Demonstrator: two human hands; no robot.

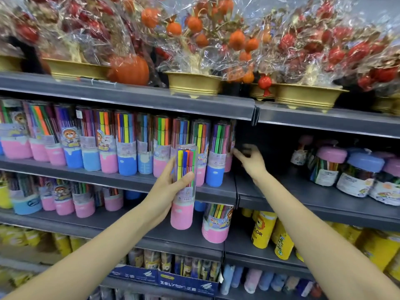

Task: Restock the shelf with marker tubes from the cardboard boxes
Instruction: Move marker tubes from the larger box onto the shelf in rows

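Observation:
My left hand [167, 189] grips a clear marker tube with a pink base [184, 204], held upright in front of the shelf. A row of several marker tubes [121, 144] with pink and blue bases stands on the grey shelf [134, 180]. My right hand [249, 161] reaches to the right end of that row, its blurred fingers spread beside the last blue-based tube [216, 161]; whether they touch it is unclear. No cardboard box is in view.
Wrapped fruit ornaments in gold bowls [194, 83] fill the top shelf. Jars with pink and blue lids [350, 169] stand to the right. More marker tubes [62, 198] and yellow tubes [263, 230] sit on lower shelves. A dark gap lies right of the row.

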